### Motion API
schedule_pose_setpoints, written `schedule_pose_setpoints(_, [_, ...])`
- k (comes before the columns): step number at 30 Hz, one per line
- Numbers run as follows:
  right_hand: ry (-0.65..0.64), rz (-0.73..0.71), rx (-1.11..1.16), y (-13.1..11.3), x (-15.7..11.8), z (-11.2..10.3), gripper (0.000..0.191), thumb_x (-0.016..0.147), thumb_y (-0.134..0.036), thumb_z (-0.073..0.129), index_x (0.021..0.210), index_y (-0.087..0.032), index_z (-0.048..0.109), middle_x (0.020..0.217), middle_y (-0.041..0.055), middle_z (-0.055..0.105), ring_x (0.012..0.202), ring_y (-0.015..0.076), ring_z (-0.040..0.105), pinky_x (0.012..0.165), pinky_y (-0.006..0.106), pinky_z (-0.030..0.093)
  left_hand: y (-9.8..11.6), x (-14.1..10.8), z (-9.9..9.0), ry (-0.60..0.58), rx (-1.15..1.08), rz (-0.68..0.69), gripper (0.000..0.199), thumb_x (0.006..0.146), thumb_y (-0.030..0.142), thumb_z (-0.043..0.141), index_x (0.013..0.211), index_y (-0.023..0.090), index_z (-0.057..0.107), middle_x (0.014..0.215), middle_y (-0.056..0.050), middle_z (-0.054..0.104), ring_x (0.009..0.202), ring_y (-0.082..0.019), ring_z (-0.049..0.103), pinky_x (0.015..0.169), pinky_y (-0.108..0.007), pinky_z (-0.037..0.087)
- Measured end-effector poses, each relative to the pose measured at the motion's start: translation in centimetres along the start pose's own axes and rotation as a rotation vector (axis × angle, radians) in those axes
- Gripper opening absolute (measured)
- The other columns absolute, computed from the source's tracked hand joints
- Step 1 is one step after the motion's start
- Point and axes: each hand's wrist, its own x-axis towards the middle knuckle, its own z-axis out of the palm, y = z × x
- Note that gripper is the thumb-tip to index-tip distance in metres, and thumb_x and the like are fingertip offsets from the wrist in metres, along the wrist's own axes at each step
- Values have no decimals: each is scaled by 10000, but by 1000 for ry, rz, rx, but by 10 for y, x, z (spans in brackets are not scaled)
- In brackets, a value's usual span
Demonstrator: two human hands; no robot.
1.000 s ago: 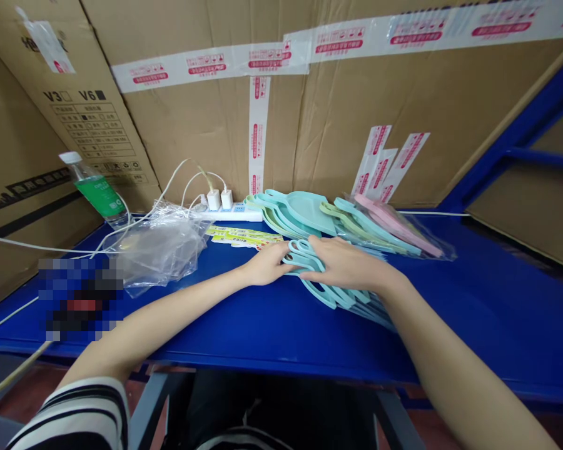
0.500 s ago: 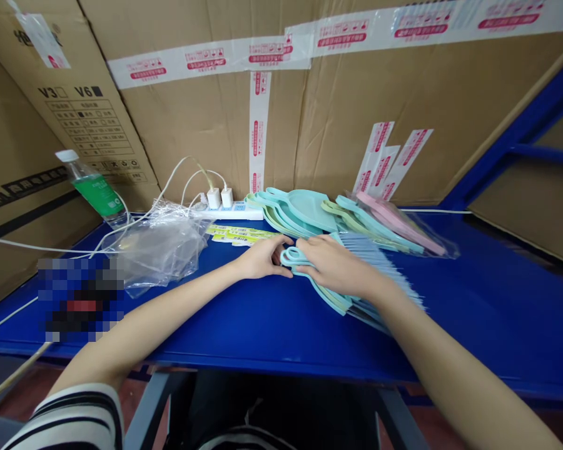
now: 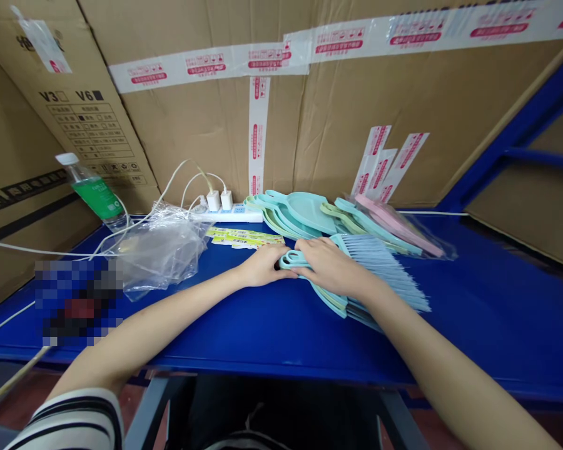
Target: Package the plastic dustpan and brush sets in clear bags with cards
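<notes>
A stack of light blue and green dustpans (image 3: pixel 331 298) lies near the middle of the blue table, with a blue-bristled brush (image 3: pixel 385 269) on top. My right hand (image 3: pixel 326 265) is wrapped over the handles from above. At the looped handle ends (image 3: pixel 292 258), my left hand (image 3: pixel 265 265) closes its thumb and fingers round the tips. The two hands nearly touch. Behind them lie more light blue and green dustpans (image 3: pixel 309 212), and at their right a pink one (image 3: pixel 396 226) in clear plastic.
Clear plastic bags (image 3: pixel 162 253) lie at the left, near a bottle with a green label (image 3: pixel 96 197). A power strip (image 3: pixel 239 214) with chargers and yellow-green labels (image 3: pixel 244 237) is behind my left hand. Cardboard (image 3: pixel 206 131) walls the back of the blue table (image 3: pixel 244 331).
My left hand has closed onto the handle ends, its thumb now against them. The brush bristles have shifted slightly and show more clearly.
</notes>
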Motion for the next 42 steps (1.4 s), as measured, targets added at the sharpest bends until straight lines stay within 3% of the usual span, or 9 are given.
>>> schedule_pose_setpoints(6, [-12,10,22,5,-5,1,118,911,-291,545,958,-183,554,967,135,688,946,307,625,844,414,432,1,-2,1,24,63,16,210,837,332,724,823,171,590,772,-10,580,750,-199,571,693,-295,429])
schedule_pose_setpoints(11, [-41,21,85,13,-10,-5,193,941,-342,475,996,-181,567,1012,140,686,997,318,612,836,416,444,0,-5,4,42,31,17,343,787,274,764,1068,165,601,880,-30,629,772,-198,609,727,-314,492])
schedule_pose_setpoints(18, [-57,110,42,17,-18,-17,265,966,-405,442,956,-182,584,914,122,668,906,294,632,740,366,485,-3,-6,10,66,20,69,447,848,271,686,1245,184,502,1141,-107,650,1034,-264,629,893,-413,517])
schedule_pose_setpoints(26, [-136,167,-25,12,-18,-23,340,975,-417,485,1003,-127,660,1025,159,698,1016,310,647,796,358,482,-2,-6,11,49,50,97,407,872,295,666,1225,190,492,1154,-118,645,1077,-278,615,941,-445,497])
schedule_pose_setpoints(33, [-174,114,4,20,-20,-23,327,962,-457,507,863,-190,667,910,100,736,918,280,674,738,341,489,4,-7,14,36,162,69,410,918,301,618,1270,198,434,1194,-138,627,1122,-298,604,946,-461,499])
schedule_pose_setpoints(38, [-96,94,-13,22,-17,-18,337,966,-418,500,1063,-159,691,1061,142,741,1028,305,666,806,373,512,5,-6,18,87,159,60,483,916,266,614,1319,186,360,1295,-172,586,1223,-317,559,999,-493,475])
schedule_pose_setpoints(42, [-93,98,-40,23,-17,-16,357,968,-412,485,1096,-150,690,1073,144,738,1029,307,668,801,374,523,3,-5,18,87,172,32,486,907,274,626,1315,209,369,1267,-151,607,1189,-317,583,989,-507,484])
